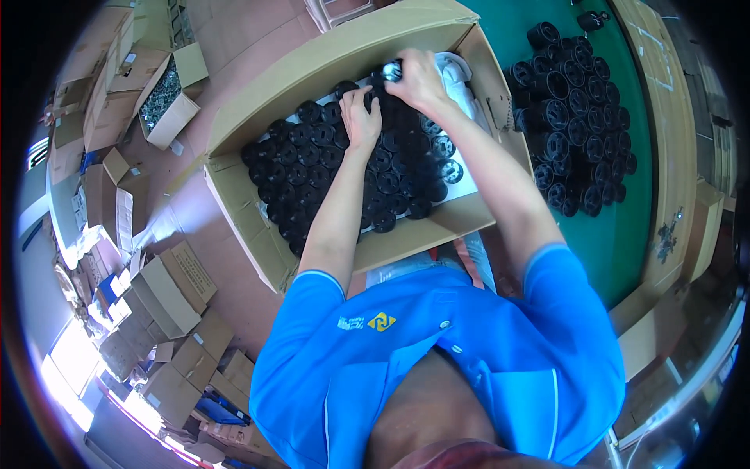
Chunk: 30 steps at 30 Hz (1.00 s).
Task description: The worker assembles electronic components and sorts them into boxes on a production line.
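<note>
My right hand [416, 80] pinches shiny-ended black cup [391, 71]; my left hand [360, 120], fingers loosely spread, touches packed cups [322, 134] in carton [312, 70] (light touch should spare them).

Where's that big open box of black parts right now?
In the head view, the open cardboard box is at upper centre, under the left hand and right hand, left of the green surface.

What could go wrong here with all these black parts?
The right hand holds a black part above others crowded in the cardboard box; it might slip and knock them. The separate black cluster on the green surface stands close together, so one bump could topple several.
</note>
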{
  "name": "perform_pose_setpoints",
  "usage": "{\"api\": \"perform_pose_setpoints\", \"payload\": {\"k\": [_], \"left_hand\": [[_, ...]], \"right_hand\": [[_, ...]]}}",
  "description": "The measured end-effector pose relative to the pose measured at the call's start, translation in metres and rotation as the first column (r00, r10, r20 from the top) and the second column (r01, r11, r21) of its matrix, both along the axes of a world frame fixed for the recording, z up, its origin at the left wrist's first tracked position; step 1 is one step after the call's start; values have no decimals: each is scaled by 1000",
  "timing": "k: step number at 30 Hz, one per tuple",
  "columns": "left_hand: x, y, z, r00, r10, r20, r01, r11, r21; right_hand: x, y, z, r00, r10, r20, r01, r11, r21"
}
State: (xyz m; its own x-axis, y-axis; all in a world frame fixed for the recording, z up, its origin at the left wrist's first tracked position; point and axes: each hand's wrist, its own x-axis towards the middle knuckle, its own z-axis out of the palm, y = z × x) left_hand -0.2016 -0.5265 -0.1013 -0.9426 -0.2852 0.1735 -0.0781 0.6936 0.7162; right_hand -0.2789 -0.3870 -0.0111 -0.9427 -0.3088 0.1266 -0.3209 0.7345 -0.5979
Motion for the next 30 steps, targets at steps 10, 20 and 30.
{"api": "perform_pose_setpoints", "payload": {"k": [10,20,30], "left_hand": [[18,-22,14,993,-98,-71,96,995,-35],[-17,12,24,815,-579,32,567,784,-252],[51,47,23,620,-778,102,782,601,-166]], "right_hand": [[23,18,-14,992,-41,-115,47,998,46],[194,154,-4,842,-115,527,-145,893,427],[201,119,-57,719,-390,575,86,871,484]]}}
